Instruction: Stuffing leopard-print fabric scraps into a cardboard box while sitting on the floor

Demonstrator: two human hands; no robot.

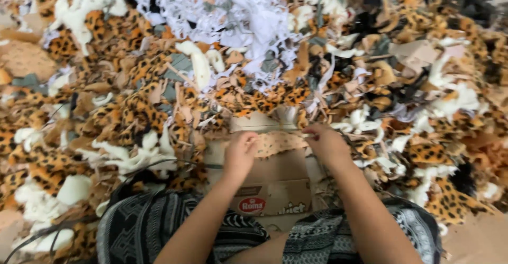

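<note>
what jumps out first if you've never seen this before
A huge heap of leopard-print fabric scraps fills nearly the whole view, mixed with white fluffy offcuts and shredded white pieces at the top centre. At the bottom centre, the left hand and right hand hold a tan spotted strip between them over a flattened cardboard box.

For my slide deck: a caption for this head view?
Both hands hold a tan spotted fabric piece over cardboard.
</note>
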